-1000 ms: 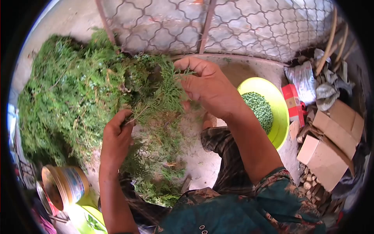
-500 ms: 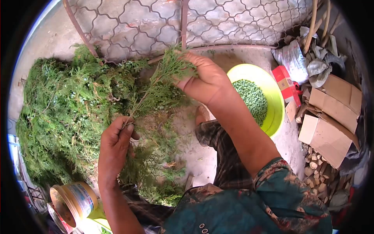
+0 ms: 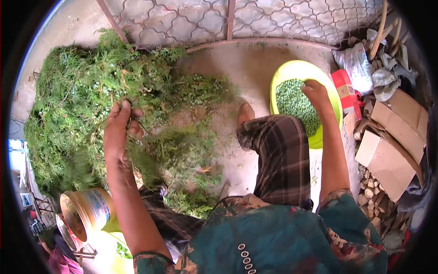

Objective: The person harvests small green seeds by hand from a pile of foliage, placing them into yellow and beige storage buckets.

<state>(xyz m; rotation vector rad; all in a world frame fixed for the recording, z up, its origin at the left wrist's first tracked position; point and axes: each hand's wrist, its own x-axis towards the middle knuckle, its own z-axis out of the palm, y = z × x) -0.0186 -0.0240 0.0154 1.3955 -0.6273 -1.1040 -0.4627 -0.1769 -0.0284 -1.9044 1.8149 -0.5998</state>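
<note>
My left hand [image 3: 120, 125] is over the near side of a large heap of cut evergreen branches [image 3: 86, 100]. Its fingers are curled round the thin stem of an evergreen sprig [image 3: 148, 160], whose leafy part hangs below, smeared by motion. Over at the right, my right hand [image 3: 317, 95] is above a yellow-green basin [image 3: 336, 107]. Its fingers are closed and point down at the many small green cones [image 3: 292, 98] in the basin. Whatever those fingers hold, if anything, is hidden.
Loose sprigs [image 3: 194, 182] lie on the floor before my legs. A tipped yellow bucket [image 3: 93, 212] is at lower left. Flattened cardboard [image 3: 388, 160], a red box [image 3: 345, 91] and chopped wood [image 3: 372, 194] are at right. A metal lattice [image 3: 230, 20] stands at the back.
My right hand has left the leafy end of the sprig and moved right to the basin. My left hand has moved up and slightly left, and the leafy part now hangs below it.
</note>
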